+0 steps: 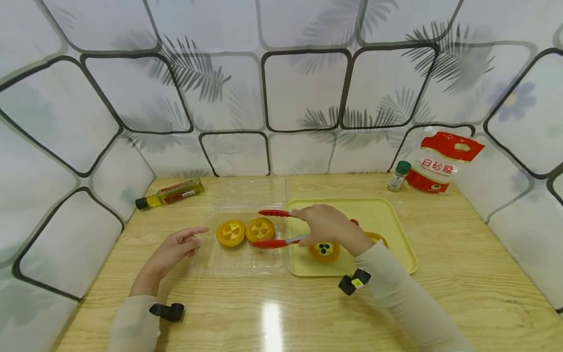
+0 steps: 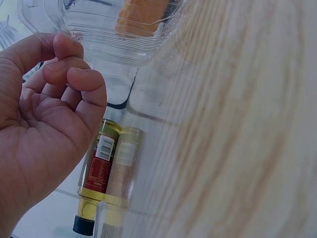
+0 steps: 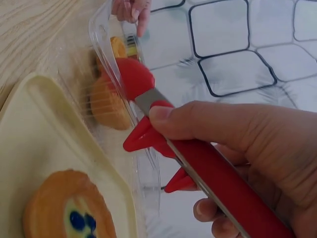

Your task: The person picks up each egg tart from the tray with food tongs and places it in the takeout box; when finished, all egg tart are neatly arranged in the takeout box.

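My right hand (image 1: 323, 225) grips red-tipped metal tongs (image 3: 213, 173) over the left edge of the yellow tray (image 1: 402, 230). Their spread arms reach into a clear plastic container (image 1: 246, 266), with one tip on either side of the right-hand round tart (image 1: 260, 229). A second tart (image 1: 230, 233) with a similar top sits to its left. At the container's left rim is my left hand (image 1: 176, 252), its index finger extended to the plastic and the other fingers loosely curled. On the tray lies a tart with blue berries (image 1: 324, 250); my right forearm partly covers another pastry (image 1: 377, 238).
An oil bottle (image 1: 176, 192) lies on its side at the back left. A green-capped jar (image 1: 399, 176) and a red and white sugar bag (image 1: 442, 161) stand at the back right. The container's clear lid (image 1: 248, 190) opens toward the patterned wall.
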{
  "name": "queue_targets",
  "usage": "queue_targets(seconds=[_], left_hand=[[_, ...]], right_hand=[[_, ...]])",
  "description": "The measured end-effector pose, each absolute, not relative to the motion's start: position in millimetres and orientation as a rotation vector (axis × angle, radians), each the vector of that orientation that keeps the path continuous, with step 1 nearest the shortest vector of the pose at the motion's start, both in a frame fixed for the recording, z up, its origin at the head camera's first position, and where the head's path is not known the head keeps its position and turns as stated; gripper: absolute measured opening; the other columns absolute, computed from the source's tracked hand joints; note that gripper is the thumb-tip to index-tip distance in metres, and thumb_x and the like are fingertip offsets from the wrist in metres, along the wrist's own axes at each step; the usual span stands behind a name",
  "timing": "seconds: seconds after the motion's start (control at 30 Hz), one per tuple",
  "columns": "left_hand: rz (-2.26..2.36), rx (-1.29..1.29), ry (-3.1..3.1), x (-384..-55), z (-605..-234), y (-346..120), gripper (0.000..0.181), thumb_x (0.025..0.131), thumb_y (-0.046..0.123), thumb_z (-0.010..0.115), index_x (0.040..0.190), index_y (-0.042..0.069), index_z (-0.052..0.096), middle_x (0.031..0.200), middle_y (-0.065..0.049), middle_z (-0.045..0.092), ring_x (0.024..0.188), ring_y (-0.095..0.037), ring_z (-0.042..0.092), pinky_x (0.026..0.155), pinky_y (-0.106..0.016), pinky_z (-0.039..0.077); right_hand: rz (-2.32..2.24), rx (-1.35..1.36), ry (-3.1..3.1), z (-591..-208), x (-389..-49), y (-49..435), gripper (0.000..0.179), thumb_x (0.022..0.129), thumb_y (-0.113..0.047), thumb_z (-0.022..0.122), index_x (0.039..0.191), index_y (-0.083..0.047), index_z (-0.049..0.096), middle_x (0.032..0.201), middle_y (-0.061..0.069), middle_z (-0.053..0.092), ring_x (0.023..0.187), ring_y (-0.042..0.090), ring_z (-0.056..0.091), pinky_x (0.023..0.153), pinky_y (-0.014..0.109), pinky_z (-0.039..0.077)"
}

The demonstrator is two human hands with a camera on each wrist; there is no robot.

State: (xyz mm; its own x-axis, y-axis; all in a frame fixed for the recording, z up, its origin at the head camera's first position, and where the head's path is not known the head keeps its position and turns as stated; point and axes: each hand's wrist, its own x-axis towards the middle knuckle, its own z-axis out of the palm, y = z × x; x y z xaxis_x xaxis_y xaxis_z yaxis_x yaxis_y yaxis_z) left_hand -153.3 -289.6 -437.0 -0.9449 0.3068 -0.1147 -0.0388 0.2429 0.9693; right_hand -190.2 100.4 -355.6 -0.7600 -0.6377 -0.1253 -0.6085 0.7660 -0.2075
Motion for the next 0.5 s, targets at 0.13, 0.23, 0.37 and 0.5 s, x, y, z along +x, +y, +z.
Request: queue_targets(seconds=[0.13, 0.23, 0.37, 0.5], left_hand=[[1.753, 0.229, 2.237, -153, -436, -289, 0.042, 0.101, 0.009, 0.044, 0.139, -0.008, 0.039, 0.072, 0.002, 0.044, 0.061, -0.014, 0.039, 0.062, -0.031, 0.041], [1.752, 0.227, 2.237, -153, -436, -289, 0.043, 0.101, 0.011, 0.045, 0.139, -0.008, 0.039, 0.073, 0.002, 0.045, 0.062, -0.014, 0.04, 0.062, -0.031, 0.041], [1.754, 0.225, 2.243, -153, -437, -289, 0.043, 0.101, 0.011, 0.045, 0.139, -0.008, 0.039, 0.073, 0.002, 0.046, 0.062, -0.013, 0.04, 0.062, -0.031, 0.041], [1.746, 0.235, 2.247, -153, -437, -289, 0.042, 0.101, 0.01, 0.044, 0.139, -0.008, 0.038, 0.071, 0.002, 0.045, 0.061, -0.015, 0.04, 0.062, -0.031, 0.041]], right_hand=[[-0.363, -1.001, 2.746, -357, -191, 116, 0.079, 0.076, -0.04, 0.078, 0.141, -0.008, 0.046, 0.128, 0.009, 0.058, 0.108, 0.026, 0.059, 0.088, 0.042, 0.048], [-0.471, -1.001, 2.724, -358, -191, 129, 0.081, 0.077, -0.041, 0.077, 0.142, -0.006, 0.044, 0.131, 0.011, 0.056, 0.111, 0.027, 0.058, 0.091, 0.043, 0.046], [-0.595, -1.017, 2.736, -357, -188, 147, 0.081, 0.077, -0.04, 0.078, 0.141, -0.006, 0.044, 0.125, 0.009, 0.06, 0.094, 0.023, 0.062, 0.082, 0.037, 0.05], [-0.709, -1.012, 2.763, -357, -183, 165, 0.079, 0.076, -0.04, 0.078, 0.14, -0.006, 0.046, 0.088, 0.0, 0.059, 0.058, 0.011, 0.042, 0.055, 0.025, 0.038]])
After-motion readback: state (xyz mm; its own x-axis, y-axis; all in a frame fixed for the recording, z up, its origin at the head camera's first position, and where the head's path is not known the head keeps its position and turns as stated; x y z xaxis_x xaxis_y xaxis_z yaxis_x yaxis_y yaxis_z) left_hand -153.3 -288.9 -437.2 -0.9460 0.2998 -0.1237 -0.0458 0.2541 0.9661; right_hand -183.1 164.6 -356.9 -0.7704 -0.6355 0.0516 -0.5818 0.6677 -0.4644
